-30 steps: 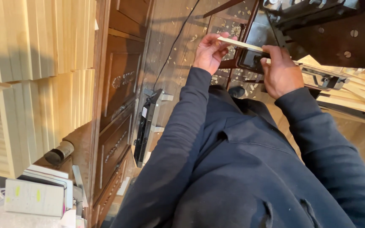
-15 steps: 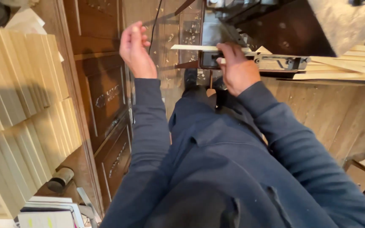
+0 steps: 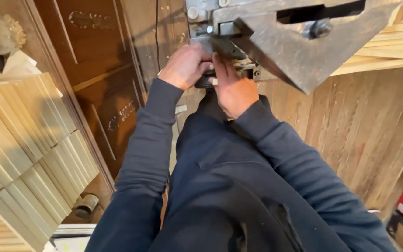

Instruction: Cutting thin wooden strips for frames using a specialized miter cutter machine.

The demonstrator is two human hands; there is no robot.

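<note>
Both my hands meet at the front edge of the grey metal machine [image 3: 299,51]. My left hand [image 3: 186,65] is curled into a loose fist, knuckles up, pressed against the machine's lower edge. Whatever it grips is hidden under the fingers, so I cannot tell what it closes on. My right hand [image 3: 233,88] lies touching it, fingers stretched forward and together over a small dark part [image 3: 204,83] just below the machine; whether they clamp it I cannot tell. Right of the machine, pale wooden strips [image 3: 388,46] lie stacked level with it. Left of the machine stands a dark carved wooden door panel [image 3: 99,70], and farther left, stacks of light wooden slats [image 3: 29,154].
</note>
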